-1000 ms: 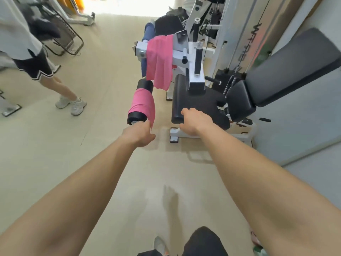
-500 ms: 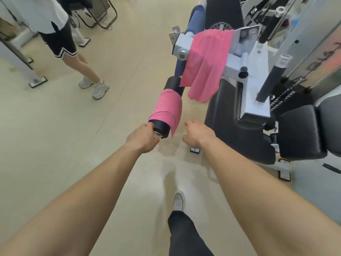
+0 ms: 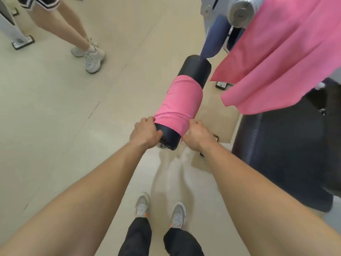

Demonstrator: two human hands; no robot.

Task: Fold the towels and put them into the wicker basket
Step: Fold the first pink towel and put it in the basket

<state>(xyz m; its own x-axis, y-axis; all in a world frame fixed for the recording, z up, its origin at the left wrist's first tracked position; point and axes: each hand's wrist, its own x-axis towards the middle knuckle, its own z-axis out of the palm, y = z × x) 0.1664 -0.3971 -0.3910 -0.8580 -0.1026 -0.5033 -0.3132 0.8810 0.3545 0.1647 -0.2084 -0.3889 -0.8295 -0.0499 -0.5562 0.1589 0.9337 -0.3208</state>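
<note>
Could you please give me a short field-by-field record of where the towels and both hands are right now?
wrapped towel: draped round the black roller pad
second towel: hanging over the machine, upper right
left hand: grips the wrapped towel's near left edge
right hand: pinches its near right edge
wicker basket: not in view

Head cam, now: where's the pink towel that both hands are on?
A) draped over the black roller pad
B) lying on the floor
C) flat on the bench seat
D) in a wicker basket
A: the towel wraps over the black roller pad of the gym machine, and the left hand and right hand grip its near edge on either side.
</note>
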